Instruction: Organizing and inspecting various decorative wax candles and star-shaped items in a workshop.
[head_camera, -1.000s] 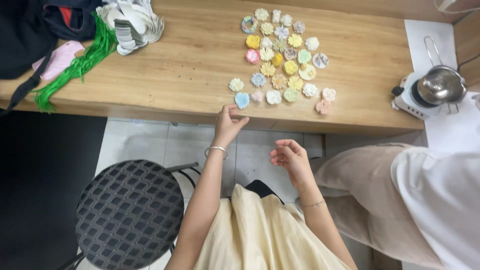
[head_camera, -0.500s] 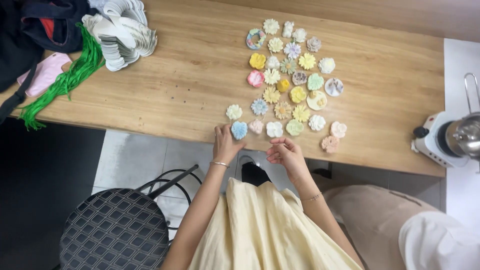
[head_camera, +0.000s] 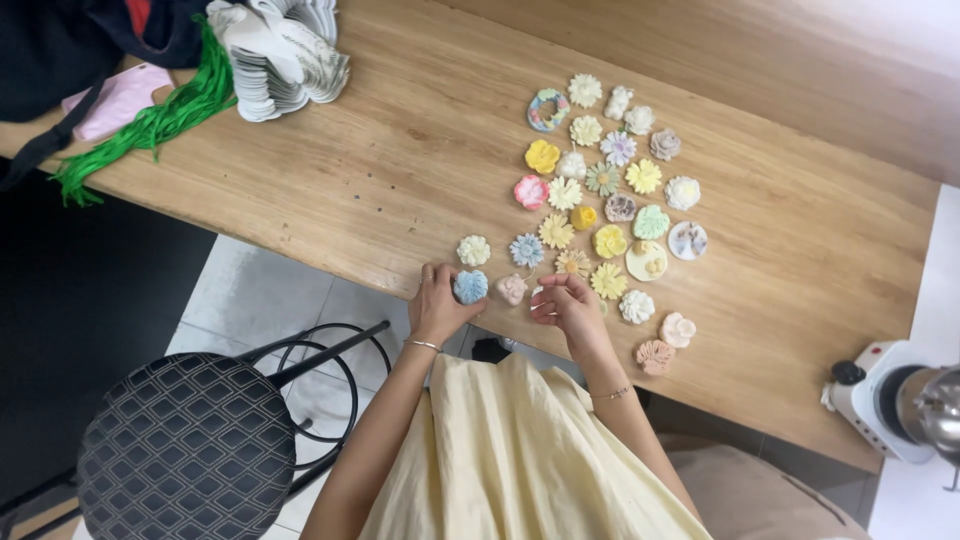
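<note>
Wooden table (head_camera: 400, 150): one blue flower (head_camera: 470, 287) in left hand (head_camera: 437, 305).

craft workshop, wooden bench (head_camera: 400, 170), moulded flowers (head_camera: 600, 200)

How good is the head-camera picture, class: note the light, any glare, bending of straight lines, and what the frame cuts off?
Head view: even, soft light with faint shadows under the flower pieces; mild pale glare at the top right corner; the wooden table edge runs tilted; sharp focus on the left hand and right hand; the white appliance is cut by the right edge.
</note>
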